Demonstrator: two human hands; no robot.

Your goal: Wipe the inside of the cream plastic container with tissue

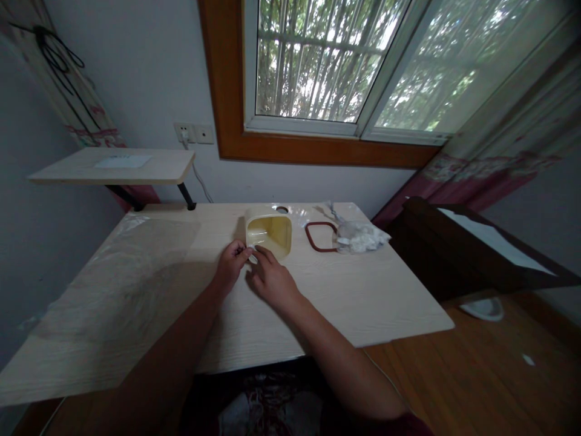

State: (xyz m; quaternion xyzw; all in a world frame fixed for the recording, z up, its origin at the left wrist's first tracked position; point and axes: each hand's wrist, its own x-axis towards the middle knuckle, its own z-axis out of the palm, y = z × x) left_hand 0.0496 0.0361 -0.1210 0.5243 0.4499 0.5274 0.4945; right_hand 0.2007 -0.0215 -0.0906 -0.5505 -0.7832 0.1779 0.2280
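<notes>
A cream, box-like container (285, 239) stands on the light wooden table, its opening facing me and its inside yellowish. At its lower left front, my left hand (232, 261) pinches a small white piece (253, 257). My right hand (272, 280) meets it from the right, fingers bent against the same piece. The fingers hide most of the piece, so its shape is unclear. A dark red rounded frame (310, 237) lies to the right of the container, next to a clear plastic bag (363, 237) of white parts.
Clear plastic sheeting (149, 260) covers the table's left part. A raised shelf (163, 166) on black legs stands at the back left. Behind the table are a wall socket (185, 132) with a cable and a window. A dark piece of furniture (476, 254) is on the right.
</notes>
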